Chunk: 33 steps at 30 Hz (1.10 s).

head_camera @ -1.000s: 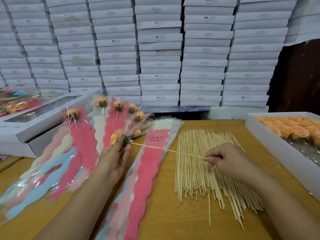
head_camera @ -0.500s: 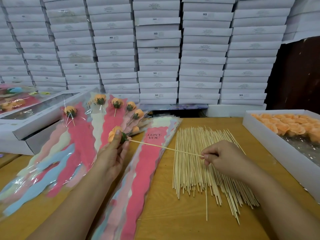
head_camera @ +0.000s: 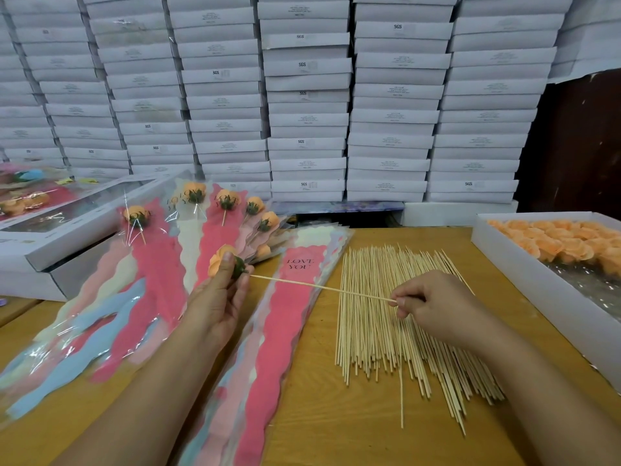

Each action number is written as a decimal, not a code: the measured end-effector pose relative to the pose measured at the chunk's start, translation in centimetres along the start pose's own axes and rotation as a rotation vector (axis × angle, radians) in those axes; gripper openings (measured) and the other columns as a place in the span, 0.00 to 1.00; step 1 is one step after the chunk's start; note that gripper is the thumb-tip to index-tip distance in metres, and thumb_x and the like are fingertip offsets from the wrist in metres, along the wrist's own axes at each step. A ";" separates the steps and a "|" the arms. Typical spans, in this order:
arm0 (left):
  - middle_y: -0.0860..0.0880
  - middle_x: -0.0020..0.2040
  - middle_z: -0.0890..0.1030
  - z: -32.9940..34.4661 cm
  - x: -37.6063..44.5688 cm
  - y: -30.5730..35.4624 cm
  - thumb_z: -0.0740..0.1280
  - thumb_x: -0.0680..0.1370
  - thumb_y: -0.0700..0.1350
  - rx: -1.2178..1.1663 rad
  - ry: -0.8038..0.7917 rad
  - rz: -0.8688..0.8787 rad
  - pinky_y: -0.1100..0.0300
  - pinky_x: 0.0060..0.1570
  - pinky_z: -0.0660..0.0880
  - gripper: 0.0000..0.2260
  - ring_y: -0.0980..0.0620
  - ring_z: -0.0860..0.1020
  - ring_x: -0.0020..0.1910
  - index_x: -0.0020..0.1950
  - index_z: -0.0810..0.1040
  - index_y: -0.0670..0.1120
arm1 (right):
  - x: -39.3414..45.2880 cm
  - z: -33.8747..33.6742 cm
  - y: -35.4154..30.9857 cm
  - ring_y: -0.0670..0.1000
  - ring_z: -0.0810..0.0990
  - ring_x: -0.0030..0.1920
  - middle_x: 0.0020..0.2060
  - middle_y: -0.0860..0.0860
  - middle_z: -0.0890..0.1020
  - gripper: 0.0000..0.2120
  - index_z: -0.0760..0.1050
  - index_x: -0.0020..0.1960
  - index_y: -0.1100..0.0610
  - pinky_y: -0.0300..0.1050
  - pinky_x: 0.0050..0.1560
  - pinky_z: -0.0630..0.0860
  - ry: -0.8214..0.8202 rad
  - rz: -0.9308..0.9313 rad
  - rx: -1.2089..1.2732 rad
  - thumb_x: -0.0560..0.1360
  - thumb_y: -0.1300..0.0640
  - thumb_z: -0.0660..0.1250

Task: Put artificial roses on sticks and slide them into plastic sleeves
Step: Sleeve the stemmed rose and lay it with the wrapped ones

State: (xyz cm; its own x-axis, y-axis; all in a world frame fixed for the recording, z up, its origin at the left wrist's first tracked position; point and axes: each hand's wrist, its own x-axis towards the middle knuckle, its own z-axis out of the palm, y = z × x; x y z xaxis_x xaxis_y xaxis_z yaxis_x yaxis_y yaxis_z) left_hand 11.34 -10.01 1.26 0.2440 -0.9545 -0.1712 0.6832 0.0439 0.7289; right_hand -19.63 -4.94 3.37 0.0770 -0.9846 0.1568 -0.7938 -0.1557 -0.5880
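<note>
At my twelve o'clock, the sleeve stack (head_camera: 285, 317) lies ready. My left hand (head_camera: 218, 307) grips the rose (head_camera: 223, 262); my right hand (head_camera: 433, 306) pinches the stick (head_camera: 322, 288), seemingly seating its tip in the base.

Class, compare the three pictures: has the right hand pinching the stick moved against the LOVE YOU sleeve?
No. The right hand stays over the stick pile, pinching the stick at the same gap from the LOVE YOU sleeve; only the camera shifted.
</note>
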 end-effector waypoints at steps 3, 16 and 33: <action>0.46 0.33 0.85 0.1 0.0 0.1 0.74 0.74 0.47 -0.010 0.012 0.001 0.67 0.28 0.79 0.12 0.56 0.83 0.31 0.49 0.79 0.39 | 0.0 -0.1 0.0 0.31 0.73 0.25 0.36 0.43 0.83 0.21 0.77 0.32 0.42 0.26 0.24 0.66 0.017 -0.004 0.021 0.79 0.62 0.66; 0.45 0.33 0.85 0.2 -0.4 0.1 0.75 0.66 0.47 -0.011 -0.008 -0.002 0.67 0.28 0.79 0.16 0.55 0.84 0.31 0.47 0.79 0.39 | 0.1 0.2 0.1 0.30 0.74 0.27 0.37 0.43 0.84 0.12 0.83 0.43 0.47 0.26 0.25 0.66 -0.010 0.025 0.029 0.79 0.62 0.66; 0.46 0.34 0.85 0.0 -0.3 0.0 0.75 0.71 0.47 -0.007 -0.001 -0.007 0.67 0.29 0.79 0.12 0.56 0.84 0.32 0.47 0.80 0.40 | -0.4 0.3 -0.6 0.35 0.73 0.22 0.35 0.45 0.83 0.15 0.79 0.38 0.43 0.28 0.22 0.65 -0.033 -0.017 0.039 0.79 0.59 0.66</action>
State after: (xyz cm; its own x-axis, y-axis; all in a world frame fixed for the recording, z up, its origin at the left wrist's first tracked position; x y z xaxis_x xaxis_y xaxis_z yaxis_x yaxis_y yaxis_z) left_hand 11.25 -9.76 1.29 0.2386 -0.9551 -0.1756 0.6894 0.0392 0.7233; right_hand -18.97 -4.51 3.44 0.1112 -0.9837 0.1411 -0.7678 -0.1752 -0.6163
